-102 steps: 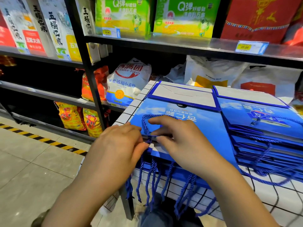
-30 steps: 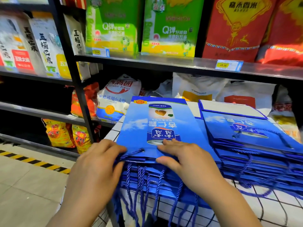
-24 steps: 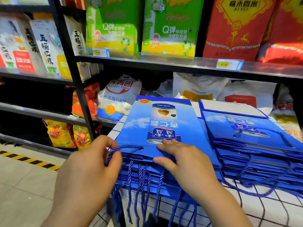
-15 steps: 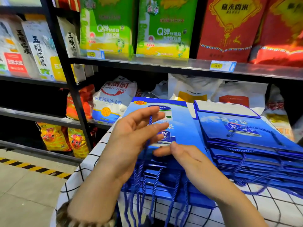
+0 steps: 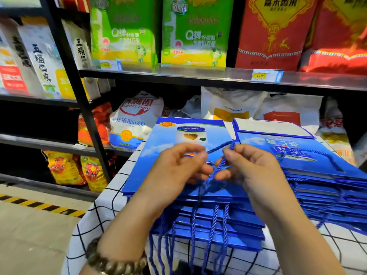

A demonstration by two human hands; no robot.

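Though flat on the bag stack (image 5: pixel 198 231) earlier, now pinching its rope handle (image 5: pixel 220 148) in left hand (image 5: pixel 174 169) and right hand (image 5: pixel 252 167), likely for tucking.

The near stack of blue bags (image 5: pixel 158 147) is glossy coated paper, and the cord handle (image 5: pixel 218 149) above it is twisted, rough-looking rope. Beneath lies a matt checked cloth (image 5: pixel 111 197); the far shelf (image 5: pixel 178 74) looks like smooth, shiny metal.

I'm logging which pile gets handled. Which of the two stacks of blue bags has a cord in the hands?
The left stack: the left hand and right hand pinch its top bag's cord. The right stack lies untouched.
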